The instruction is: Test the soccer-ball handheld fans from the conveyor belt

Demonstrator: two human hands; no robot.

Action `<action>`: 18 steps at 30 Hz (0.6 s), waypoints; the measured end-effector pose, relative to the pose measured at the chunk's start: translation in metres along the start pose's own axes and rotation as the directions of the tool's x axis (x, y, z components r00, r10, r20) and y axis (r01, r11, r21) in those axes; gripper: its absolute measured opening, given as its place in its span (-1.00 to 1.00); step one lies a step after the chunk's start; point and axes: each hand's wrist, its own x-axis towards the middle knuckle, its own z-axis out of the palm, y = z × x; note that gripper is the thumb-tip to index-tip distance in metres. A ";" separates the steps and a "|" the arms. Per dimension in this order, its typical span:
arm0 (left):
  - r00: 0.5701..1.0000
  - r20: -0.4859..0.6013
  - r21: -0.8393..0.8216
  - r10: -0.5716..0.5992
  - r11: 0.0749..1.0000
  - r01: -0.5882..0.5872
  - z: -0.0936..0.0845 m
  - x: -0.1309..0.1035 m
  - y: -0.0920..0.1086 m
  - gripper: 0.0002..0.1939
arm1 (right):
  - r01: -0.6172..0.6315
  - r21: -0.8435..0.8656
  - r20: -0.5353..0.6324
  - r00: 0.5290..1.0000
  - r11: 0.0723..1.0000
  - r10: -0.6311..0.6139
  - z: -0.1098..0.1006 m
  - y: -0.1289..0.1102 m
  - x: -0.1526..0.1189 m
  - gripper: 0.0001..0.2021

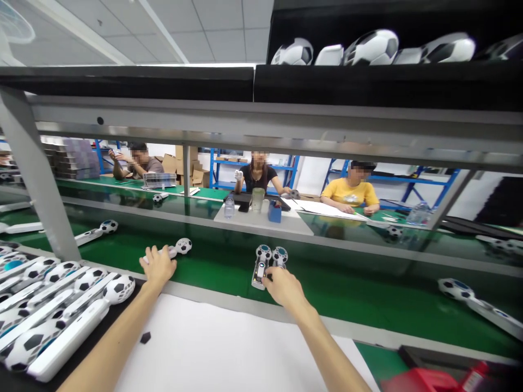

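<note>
My left hand (158, 265) is over the green conveyor belt, its fingers closed round the white handle of a handheld gadget with a round football-patterned head (183, 246). Farther right, my right hand (285, 286) reaches onto the belt, fingers bent at a pair of similar gadgets lying side by side. The left one of the pair (260, 270) has its handle open, with parts showing inside. Beside it, the right one (280, 256) is mostly covered by my fingers. My fingertips hide exactly where they grip.
Many finished-looking football-headed gadgets (69, 305) lie in rows at the left. A white sheet (196, 348) with a small black pentagon piece (145, 338) is in front of me. A grey shelf beam (261, 122) crosses overhead. Co-workers sit opposite. A red object (433, 379) is lower right.
</note>
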 end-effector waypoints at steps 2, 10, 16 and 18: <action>0.999 0.005 -0.007 -0.040 0.999 0.040 0.004 0.001 -0.004 -0.40 | 0.002 -0.008 -0.028 1.000 1.000 -0.002 -0.018 0.001 -0.005 -0.75; 0.978 0.177 -0.327 -0.114 0.930 0.168 -0.014 -0.002 0.006 -0.65 | 0.048 0.094 -0.133 0.990 0.994 -0.035 -0.061 0.000 -0.024 -0.70; 0.907 0.395 -0.804 0.144 0.532 0.266 -0.055 -0.019 0.059 -0.62 | 0.143 0.184 -0.165 0.980 0.972 -0.113 -0.054 -0.010 -0.028 -0.72; 0.879 0.382 -0.898 0.285 0.340 0.280 -0.077 -0.033 0.080 -0.68 | 0.167 0.229 -0.162 0.978 0.959 -0.131 -0.052 -0.014 -0.030 -0.72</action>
